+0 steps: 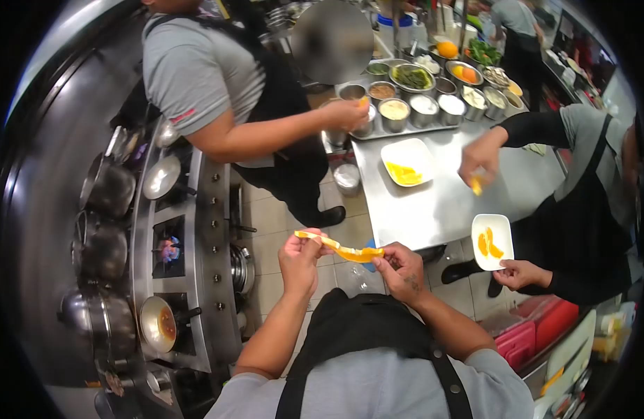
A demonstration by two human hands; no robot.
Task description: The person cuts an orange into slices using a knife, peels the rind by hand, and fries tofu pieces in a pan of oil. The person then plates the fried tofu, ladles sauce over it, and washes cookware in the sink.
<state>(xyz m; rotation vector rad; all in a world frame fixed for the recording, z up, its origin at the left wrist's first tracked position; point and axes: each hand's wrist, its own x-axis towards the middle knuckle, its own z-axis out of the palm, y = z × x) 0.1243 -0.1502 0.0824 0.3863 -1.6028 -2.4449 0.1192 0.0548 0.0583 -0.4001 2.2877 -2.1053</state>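
A long strip of orange stretches between my two hands in front of my apron. Pale pith shows along its left part, and bright orange colour on the right. My left hand pinches it near its left end. My right hand grips the other end between thumb and fingers. Whether flesh is still on the rind I cannot tell. Beyond my right hand, on the steel table, a white square dish holds yellow-orange pieces.
On the left, a stove carries a pan with brown residue. One co-worker reaches toward metal ingredient tubs. Another person at the right holds a white dish with orange slices. Red containers stand at lower right.
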